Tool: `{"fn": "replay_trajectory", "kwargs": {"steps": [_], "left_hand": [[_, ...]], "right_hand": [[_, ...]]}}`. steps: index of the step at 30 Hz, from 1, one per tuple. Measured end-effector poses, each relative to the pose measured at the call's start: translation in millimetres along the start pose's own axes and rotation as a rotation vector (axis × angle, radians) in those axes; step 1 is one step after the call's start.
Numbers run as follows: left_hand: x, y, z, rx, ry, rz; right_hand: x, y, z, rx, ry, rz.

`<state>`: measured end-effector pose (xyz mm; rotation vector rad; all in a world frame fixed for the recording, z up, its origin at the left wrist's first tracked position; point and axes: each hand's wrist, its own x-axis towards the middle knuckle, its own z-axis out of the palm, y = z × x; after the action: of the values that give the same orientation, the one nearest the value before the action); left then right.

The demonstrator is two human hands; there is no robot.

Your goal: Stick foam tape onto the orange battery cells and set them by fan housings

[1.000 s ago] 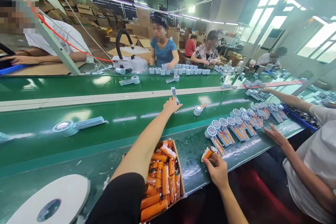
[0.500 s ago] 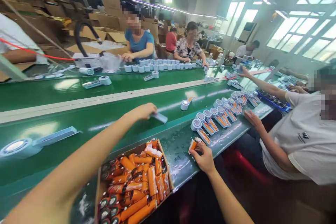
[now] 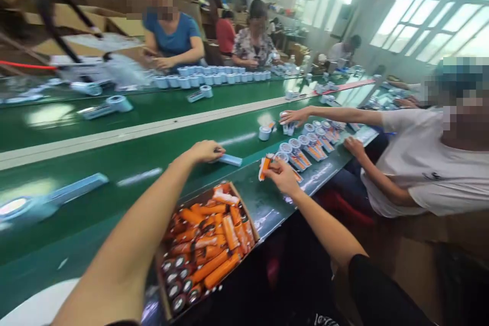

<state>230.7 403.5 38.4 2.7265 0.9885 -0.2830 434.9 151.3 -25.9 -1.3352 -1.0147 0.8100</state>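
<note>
My left hand (image 3: 208, 152) is closed over one end of a light-blue handheld fan housing (image 3: 231, 160). The trough-like handle points right over the green belt, and the hand hides the other end. My right hand (image 3: 283, 177) pinches an orange battery (image 3: 265, 167) with white material on it, held above the belt's near ledge. Between my forearms, a cardboard box (image 3: 252, 218) holds many orange batteries (image 3: 217, 260). Just beyond my right hand stands a row of fan housings (image 3: 294, 145) with orange batteries in their handles.
Another housing (image 3: 57, 193) lies on the belt (image 3: 126, 198) at left. A co-worker's hand (image 3: 296, 116) reaches over the belt at right, touching a housing; the other hand (image 3: 354, 146) rests at the ledge. Across the belt, people sit behind rows of round light-blue parts (image 3: 217, 79).
My right hand has lifted the battery off the ledge and moved it toward the left hand. The co-worker's arm has swung closer over the belt. The view has shifted.
</note>
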Motion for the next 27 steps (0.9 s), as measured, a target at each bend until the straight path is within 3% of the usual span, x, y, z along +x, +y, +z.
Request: {"fn": "replay_trajectory", "kwargs": {"steps": [4, 7, 15, 23, 25, 27], "left_hand": [[14, -6, 11.3, -0.055, 0.019, -0.06], [21, -2, 14.7, -0.078, 0.042, -0.064], [35, 3, 18.6, -0.127, 0.089, -0.082], [35, 24, 20.2, -0.167, 0.103, -0.114], [33, 28, 20.1, -0.169, 0.109, -0.127], [29, 24, 16.7, -0.16, 0.127, -0.159]], "right_hand": [[75, -18, 39, -0.405, -0.17, -0.141], [105, -28, 60, -0.72, -0.289, -0.168], [111, -39, 65, -1.179, -0.411, -0.116], [114, -38, 100, -1.35, -0.512, -0.056], [116, -41, 93, -1.343, -0.513, -0.058], [126, -49, 68, -1.329, -0.478, -0.062]]}}
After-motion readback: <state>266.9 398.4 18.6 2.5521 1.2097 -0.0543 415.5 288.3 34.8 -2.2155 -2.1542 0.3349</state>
